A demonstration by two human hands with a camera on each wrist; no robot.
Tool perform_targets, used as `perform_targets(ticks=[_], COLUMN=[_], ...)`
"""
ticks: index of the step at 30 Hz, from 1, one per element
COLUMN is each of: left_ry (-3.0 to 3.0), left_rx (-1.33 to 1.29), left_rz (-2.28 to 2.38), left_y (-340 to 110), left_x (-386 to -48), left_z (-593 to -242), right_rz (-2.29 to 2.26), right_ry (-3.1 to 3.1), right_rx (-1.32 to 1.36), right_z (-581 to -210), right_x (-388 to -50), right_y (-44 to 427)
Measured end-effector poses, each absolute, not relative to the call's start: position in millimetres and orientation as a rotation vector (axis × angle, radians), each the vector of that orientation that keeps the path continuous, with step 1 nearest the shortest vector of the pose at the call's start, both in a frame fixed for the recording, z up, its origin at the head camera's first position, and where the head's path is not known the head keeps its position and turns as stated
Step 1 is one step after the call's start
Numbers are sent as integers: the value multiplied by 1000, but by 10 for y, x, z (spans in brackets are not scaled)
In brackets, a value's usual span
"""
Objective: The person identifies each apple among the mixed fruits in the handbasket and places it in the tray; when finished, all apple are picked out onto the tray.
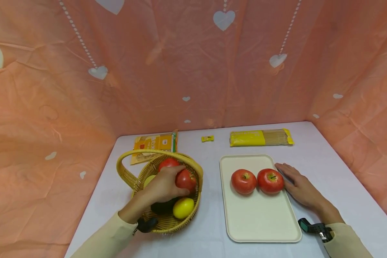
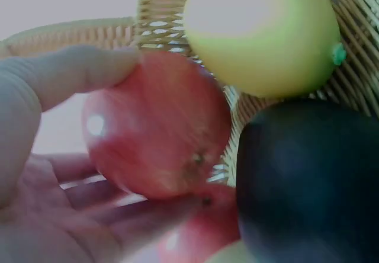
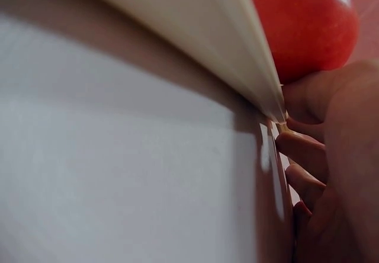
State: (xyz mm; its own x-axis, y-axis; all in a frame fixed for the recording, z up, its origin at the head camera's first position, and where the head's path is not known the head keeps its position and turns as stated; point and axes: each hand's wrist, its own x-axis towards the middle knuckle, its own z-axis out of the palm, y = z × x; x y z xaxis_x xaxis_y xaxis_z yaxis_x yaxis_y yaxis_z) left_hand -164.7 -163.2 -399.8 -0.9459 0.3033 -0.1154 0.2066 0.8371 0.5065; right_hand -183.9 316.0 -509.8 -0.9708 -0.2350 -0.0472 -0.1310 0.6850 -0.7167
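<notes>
Inside the wicker basket (image 1: 172, 228), the left hand (image 1: 165, 184) grips a red apple (image 1: 185, 180), thumb on one side and fingers on the other in the left wrist view. Around it in the basket are another red apple (image 1: 168, 163), a yellow lemon (image 1: 183, 208), a dark item (image 2: 308, 180) and a second yellow fruit (image 1: 149, 180). The right hand (image 1: 301, 186) rests at the right edge of the cream tray (image 1: 261, 222), fingers extended, thumb by the rim. Two red apples (image 1: 243, 181) (image 1: 270, 181) sit side by side on the tray.
Behind the basket lies an orange and yellow food packet (image 1: 158, 142). A small yellow packet (image 1: 208, 138) is at the back middle, and a yellow pack of noodles (image 1: 261, 138) lies behind the tray. The basket's handle (image 1: 125, 172) arches over its back side.
</notes>
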Motion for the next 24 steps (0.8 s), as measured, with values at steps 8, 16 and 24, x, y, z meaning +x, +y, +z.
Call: perform_targets(ticks=[8,16,24], left_ry=[2761,2360,2186], left_rx=[428,613,767], left_rz=[1048,1507,1674], left_y=[-1914,-2132,-2087], left_x=[-1584,-1475,-1330], left_z=[-3920,-3850,-3898], right_rz=[-1172,-1160,-1161], right_ry=[2747,2755,2743], right_rx=[-296,-295,-277], right_z=[-5093,-5095,-5099], right_x=[-1839,-1843,-1837], right_y=[3155,3157,3147])
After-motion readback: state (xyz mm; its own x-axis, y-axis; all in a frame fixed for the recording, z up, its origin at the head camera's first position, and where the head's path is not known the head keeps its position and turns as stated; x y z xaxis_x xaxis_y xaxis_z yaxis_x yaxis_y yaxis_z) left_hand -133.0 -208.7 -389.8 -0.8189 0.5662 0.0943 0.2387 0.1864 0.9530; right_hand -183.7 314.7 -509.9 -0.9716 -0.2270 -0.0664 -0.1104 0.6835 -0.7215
